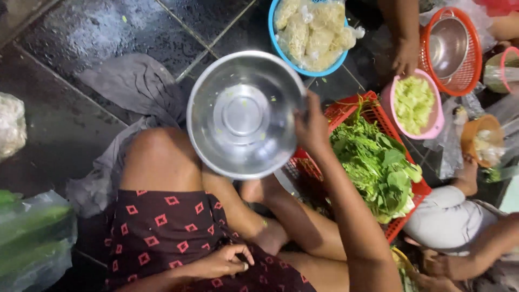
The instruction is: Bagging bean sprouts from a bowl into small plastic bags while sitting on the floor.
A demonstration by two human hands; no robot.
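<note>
Right hand tilts the steel bowl above the knee

The right hand (311,127) is closed on the rim of the steel bowl (246,114) at its 3 o'clock edge; the left hand (224,261), loosely curled and empty, rests on the lap at 6 o'clock.

Dark, wet tiled floor (97,32) with pale grout lines (glistening toward eleven o'clock); a crumpled grey cloth (135,86) lies on it at ten o'clock.

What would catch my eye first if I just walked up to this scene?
Probably the shiny empty steel bowl at the centre, held by its rim in the person's right hand. Next, the red basket heaped with leafy greens to its right, and the pink bowl of chopped vegetables beyond.
</note>
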